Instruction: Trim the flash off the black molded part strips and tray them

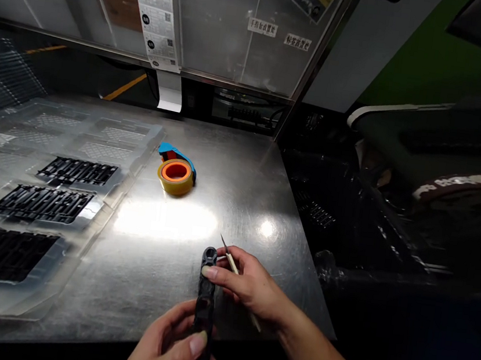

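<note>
A long black plastic part (206, 292), with a ring-shaped far end, points away from me over the front edge of the steel table. My left hand (179, 345) is closed around its near portion, thumb on top. Near the ring end, my right hand (250, 280) grips the same part, its thumb pressing on the upper face. A thin knife-like tool with a pale handle (232, 264) and a fine dark pointed tip is also held in my right hand, slanting between fingers and palm. The part's lowest end is cut off by the frame.
A clear plastic tray (77, 253) at left holds several groups of black parts (42, 203). A roll of tape (174, 178) with a blue dispenser (174, 151) stands on the steel table (167, 276). Labels (155, 18) hang behind. Dark plastic sheeting (373, 243) and a person (464, 172) are at right.
</note>
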Action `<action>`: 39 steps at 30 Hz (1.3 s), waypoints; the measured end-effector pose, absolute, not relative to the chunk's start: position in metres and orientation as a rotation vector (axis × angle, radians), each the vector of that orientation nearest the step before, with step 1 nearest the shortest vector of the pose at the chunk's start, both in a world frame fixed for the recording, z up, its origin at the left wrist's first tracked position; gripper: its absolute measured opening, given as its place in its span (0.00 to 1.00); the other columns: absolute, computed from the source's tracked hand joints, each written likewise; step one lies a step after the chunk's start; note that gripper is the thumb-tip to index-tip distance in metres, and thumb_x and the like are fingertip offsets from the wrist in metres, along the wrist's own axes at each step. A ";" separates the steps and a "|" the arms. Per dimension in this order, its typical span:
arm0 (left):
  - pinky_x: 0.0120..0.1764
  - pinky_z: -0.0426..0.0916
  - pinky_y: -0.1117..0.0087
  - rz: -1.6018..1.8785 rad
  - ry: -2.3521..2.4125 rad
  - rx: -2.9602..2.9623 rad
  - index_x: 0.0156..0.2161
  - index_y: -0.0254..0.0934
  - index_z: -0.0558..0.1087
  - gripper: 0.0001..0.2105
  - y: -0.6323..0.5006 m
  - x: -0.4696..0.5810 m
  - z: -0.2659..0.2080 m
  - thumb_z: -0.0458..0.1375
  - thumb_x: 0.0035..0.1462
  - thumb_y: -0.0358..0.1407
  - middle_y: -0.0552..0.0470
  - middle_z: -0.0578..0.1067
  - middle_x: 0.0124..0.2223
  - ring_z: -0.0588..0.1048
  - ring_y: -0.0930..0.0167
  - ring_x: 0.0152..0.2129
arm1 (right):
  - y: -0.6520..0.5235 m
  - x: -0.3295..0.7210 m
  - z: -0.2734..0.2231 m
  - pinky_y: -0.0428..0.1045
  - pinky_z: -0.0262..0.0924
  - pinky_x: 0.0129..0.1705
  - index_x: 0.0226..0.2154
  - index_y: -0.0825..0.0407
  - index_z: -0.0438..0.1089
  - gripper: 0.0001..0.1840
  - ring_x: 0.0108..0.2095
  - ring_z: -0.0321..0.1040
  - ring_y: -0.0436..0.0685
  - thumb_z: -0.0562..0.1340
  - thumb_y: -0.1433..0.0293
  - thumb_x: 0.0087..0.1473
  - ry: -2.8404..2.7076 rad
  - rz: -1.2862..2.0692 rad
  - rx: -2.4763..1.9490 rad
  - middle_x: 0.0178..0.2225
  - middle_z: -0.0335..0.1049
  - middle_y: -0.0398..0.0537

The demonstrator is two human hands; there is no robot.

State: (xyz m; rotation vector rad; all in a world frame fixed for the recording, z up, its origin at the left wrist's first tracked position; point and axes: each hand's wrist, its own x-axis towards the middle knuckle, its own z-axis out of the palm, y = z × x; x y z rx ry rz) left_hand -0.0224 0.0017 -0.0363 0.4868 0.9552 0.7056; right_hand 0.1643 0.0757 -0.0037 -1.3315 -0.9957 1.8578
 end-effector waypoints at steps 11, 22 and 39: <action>0.38 0.80 0.50 0.803 1.065 0.395 0.55 0.39 0.67 0.34 0.007 -0.015 -0.021 0.75 0.48 0.48 0.40 0.81 0.49 0.83 0.55 0.34 | 0.074 0.166 -0.008 0.43 0.54 0.26 0.49 0.51 0.71 0.25 0.24 0.60 0.44 0.71 0.52 0.58 -0.967 1.741 -1.328 0.41 0.73 0.43; 0.29 0.75 0.65 0.634 1.172 0.582 0.50 0.37 0.71 0.23 0.012 -0.017 -0.018 0.66 0.57 0.50 0.49 0.80 0.39 0.79 0.67 0.26 | 0.065 0.199 0.028 0.49 0.60 0.39 0.46 0.43 0.79 0.14 0.36 0.73 0.55 0.58 0.58 0.71 -2.137 0.980 -1.475 0.35 0.77 0.42; 0.29 0.76 0.65 0.600 1.187 0.591 0.55 0.38 0.72 0.25 0.012 -0.017 -0.015 0.66 0.58 0.51 0.50 0.78 0.38 0.80 0.64 0.27 | 0.074 0.204 0.034 0.49 0.57 0.34 0.46 0.40 0.80 0.16 0.34 0.74 0.54 0.57 0.57 0.71 -2.529 0.576 -1.509 0.31 0.77 0.41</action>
